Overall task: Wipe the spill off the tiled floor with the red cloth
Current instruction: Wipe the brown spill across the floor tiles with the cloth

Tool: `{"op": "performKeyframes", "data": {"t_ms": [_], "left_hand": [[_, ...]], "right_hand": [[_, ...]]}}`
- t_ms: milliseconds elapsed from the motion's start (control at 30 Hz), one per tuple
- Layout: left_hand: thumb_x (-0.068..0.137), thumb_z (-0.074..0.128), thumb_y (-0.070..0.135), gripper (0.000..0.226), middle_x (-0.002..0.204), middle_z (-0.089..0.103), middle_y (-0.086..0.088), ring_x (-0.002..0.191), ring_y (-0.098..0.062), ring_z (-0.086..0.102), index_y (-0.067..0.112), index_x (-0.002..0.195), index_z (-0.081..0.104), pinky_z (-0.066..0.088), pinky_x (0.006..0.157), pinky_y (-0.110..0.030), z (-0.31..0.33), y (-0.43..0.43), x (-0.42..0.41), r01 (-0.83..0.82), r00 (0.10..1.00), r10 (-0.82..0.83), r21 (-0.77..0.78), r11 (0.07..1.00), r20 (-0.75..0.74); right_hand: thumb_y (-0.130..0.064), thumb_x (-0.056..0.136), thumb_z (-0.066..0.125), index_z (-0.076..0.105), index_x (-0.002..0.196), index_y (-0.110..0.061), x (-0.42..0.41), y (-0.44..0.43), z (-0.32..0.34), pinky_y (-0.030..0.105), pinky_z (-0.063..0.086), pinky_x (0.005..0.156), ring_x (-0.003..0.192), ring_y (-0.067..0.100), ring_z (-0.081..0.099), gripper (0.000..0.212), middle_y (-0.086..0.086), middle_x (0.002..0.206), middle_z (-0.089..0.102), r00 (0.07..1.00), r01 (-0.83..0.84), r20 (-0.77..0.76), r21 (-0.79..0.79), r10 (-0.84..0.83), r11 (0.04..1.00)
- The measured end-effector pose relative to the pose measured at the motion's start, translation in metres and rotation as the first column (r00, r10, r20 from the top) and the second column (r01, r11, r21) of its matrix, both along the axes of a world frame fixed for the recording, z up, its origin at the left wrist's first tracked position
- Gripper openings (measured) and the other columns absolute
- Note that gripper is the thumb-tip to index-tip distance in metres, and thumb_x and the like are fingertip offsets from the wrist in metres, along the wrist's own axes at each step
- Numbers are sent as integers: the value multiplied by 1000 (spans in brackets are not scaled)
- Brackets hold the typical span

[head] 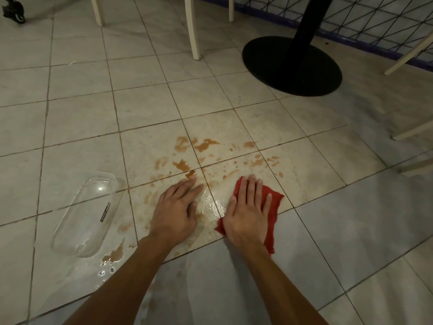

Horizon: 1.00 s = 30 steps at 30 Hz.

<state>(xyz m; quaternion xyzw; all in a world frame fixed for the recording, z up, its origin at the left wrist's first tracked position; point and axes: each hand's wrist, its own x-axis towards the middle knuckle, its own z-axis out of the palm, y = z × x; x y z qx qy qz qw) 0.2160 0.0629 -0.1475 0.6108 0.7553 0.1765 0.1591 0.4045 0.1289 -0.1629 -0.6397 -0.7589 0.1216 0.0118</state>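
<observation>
The crumpled red cloth [269, 207] lies flat on the pale tiled floor [82, 118], under my right hand [248, 212]. My fingers are straight and press down on it. My left hand [175, 209] rests flat on the wet tile just beside it, fingers spread. Brown spill spots [201, 146] sit past my fingertips. A clear plastic tub [86, 214] lies to the left. A round black table base [293, 64] stands farther off.

right hand [248, 212] flat on cloth [273, 199] on floor [82, 113] | left hand [175, 207] on floor just left of it | spill [206, 144] ahead of and around both hands | container [86, 214] left of left hand | table base [293, 66] behind spill, to the right | chair leg [193, 26] left of table base
</observation>
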Motion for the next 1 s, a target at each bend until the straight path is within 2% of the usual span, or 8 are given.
{"op": "performKeyframes", "data": {"t_ms": [67, 233, 300, 467, 567, 733, 933, 1000], "left_hand": [[107, 50, 29, 52, 170, 29, 16, 156, -15, 25, 38, 158, 44, 21, 125, -36, 0, 0, 1, -6, 1000, 6, -2, 1000, 2], [107, 50, 29, 51, 169, 30, 16, 156, -15, 27, 38, 157, 45, 24, 125, -38, -1, 1, -2, 7, 1000, -7, 9, 1000, 2], [108, 49, 30, 51, 169, 30, 16, 156, -14, 26, 38, 158, 44, 24, 125, -38, -3, 1, -3, 14, 1000, -14, 4, 1000, -2], [107, 48, 27, 51, 170, 29, 15, 156, -15, 25, 36, 158, 44, 23, 124, -38, -3, -1, -2, 14, 1000, -14, -2, 1000, -6], [106, 50, 22, 52, 169, 31, 14, 156, -15, 27, 35, 157, 47, 26, 123, -39, 0, -1, -2, 11, 1000, -11, 1, 1000, 9], [107, 46, 26, 52, 170, 30, 16, 156, -13, 26, 37, 158, 44, 28, 124, -39, 1, -2, -5, 25, 1000, -25, -5, 1000, -17], [102, 36, 34, 56, 170, 30, 9, 157, -18, 24, 32, 158, 45, 19, 128, -40, 3, 3, 4, 19, 998, -19, -2, 1000, -62], [103, 33, 36, 58, 172, 28, 6, 160, -18, 19, 31, 160, 41, 14, 131, -42, 2, 12, 10, 41, 997, -41, -8, 999, -71]], "right_hand": [[-45, 113, 2, -23, 170, -16, -19, -7, 2, 58, -9, 135, 165, 28, -28, 68, 9, 179, -28, 999, -15, -31, -1, 15, 1000], [-44, 117, 13, 1, 176, -17, -6, -62, -9, 56, 0, 137, 170, 25, -10, 66, 6, 184, -5, 940, -334, -42, 103, 340, 937], [-46, 116, 6, -3, 175, -19, 14, -51, -9, 55, 2, 137, 170, 24, -13, 66, 5, 184, -9, 961, -276, -9, 76, 277, 958], [-46, 109, -5, -26, 168, -13, -9, 5, -2, 59, -6, 136, 165, 32, -27, 71, 14, 178, -28, 995, 97, -8, -19, -97, 995], [-44, 112, -1, -24, 169, -9, -36, -11, -2, 62, -5, 135, 165, 35, -27, 71, 18, 177, -28, 999, 24, -41, 4, -24, 1000], [-46, 117, 10, 1, 176, -16, -3, -61, -13, 58, 3, 136, 170, 29, -9, 66, 9, 184, -7, 973, -224, -40, 85, 228, 971], [-48, 110, -7, -21, 171, -18, 32, 18, -7, 55, -8, 136, 166, 26, -27, 70, 8, 180, -26, 998, 62, 20, 9, -63, 998], [-48, 111, -4, -24, 170, -17, 17, 36, -2, 55, -10, 136, 165, 27, -28, 70, 9, 179, -28, 999, 35, -8, -9, -36, 999]]}}
